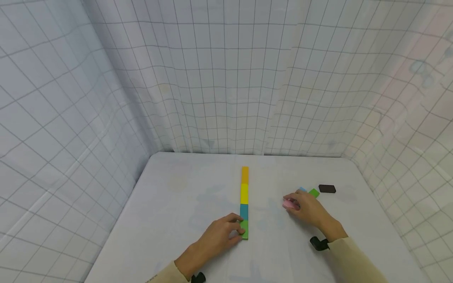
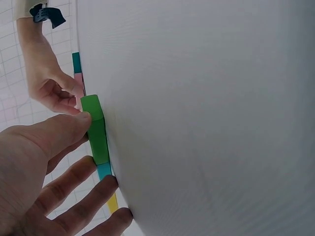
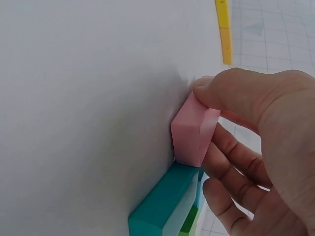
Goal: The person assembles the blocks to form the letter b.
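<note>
A straight row of flat blocks runs away from me in the head view: a green block [image 1: 244,230] nearest, then a blue-teal block [image 1: 244,211], a yellow block [image 1: 244,193] and an orange block [image 1: 245,175]. My left hand [image 1: 221,236] touches the green block from its left side; in the left wrist view the thumb rests on this green block [image 2: 98,137] and the other fingers spread beside the row. Right of the row, my right hand [image 1: 308,208] pinches a pink block [image 3: 189,128] between thumb and fingers. Close beside it stands a teal block [image 3: 160,201], hidden from the head view.
Beyond the right hand lie a light blue block [image 1: 302,189], partly covered, a loose green block [image 1: 313,192] and a black block [image 1: 327,188]. White cloth covers the table [image 1: 170,196], and gridded curtains [image 1: 226,78] surround its back and sides.
</note>
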`<state>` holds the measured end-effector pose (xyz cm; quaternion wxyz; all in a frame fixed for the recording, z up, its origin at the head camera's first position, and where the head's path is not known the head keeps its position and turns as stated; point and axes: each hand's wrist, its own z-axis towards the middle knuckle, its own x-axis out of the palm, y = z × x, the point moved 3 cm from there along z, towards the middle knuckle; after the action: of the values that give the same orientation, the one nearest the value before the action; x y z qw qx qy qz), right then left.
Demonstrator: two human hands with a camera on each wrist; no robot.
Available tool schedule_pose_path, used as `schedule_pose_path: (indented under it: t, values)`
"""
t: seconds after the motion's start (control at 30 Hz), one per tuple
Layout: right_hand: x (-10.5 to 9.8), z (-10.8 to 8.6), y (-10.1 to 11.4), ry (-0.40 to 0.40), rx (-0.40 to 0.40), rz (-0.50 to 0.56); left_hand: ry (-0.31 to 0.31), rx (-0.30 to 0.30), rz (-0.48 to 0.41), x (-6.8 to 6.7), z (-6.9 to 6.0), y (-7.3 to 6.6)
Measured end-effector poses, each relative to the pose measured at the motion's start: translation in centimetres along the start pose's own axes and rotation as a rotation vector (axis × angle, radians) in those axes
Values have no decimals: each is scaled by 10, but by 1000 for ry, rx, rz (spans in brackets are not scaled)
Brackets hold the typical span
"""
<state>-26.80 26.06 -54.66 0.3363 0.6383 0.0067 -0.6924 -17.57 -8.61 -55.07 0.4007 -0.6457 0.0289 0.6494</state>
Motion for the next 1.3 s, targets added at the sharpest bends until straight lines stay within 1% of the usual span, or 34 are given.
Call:
schedule_pose_path:
  t: [0.2,0.37,0.47,0.7,0.97,1.17,1.3]
  values:
    - [-1,2,3,-28,-20,-16,-1,3,-1,0,-1,-1]
    - [-2,5,8,-64,-69,-34,-5,10,-6,-2,-1,-2]
    - [-1,7,11,-72,-88,-32,-5,9,-4,-2,-1,-1]
    - [1,13,18,-16,-51,-54,-1,5,-12,1,-2,0]
    - [5,22,28,-6,-92,-27,-5,0,-6,0,-2,0]
    - [8,30,34,36,-58,-47,-1,0,-11,-1,-1,-1]
    - [10,35,36,45,-66,-42,-6,6,0,-1,0,-1]
